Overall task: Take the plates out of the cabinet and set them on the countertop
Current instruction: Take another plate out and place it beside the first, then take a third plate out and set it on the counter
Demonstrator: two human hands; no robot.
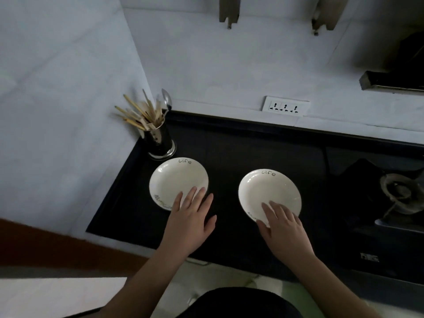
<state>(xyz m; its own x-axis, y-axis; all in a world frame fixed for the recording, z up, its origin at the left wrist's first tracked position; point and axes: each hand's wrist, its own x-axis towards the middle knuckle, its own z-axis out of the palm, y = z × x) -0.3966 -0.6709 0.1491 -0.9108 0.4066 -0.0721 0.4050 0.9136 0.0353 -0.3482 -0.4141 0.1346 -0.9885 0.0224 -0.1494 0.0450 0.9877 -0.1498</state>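
Two white "life" plates (pixel 178 177) (pixel 268 191), seemingly flat, apart on countertop (pixel 229 152)

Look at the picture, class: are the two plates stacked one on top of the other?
No: the left plate and the right plate lie apart on the countertop.

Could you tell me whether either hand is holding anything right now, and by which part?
Nothing is gripped: the left hand and right hand lie flat-fingered over the near rims of the left plate and right plate.

Dim kitchen corner: pale tiled walls (pixel 68 88), wall socket (pixel 285 106), gas burner (pixel 399 191).
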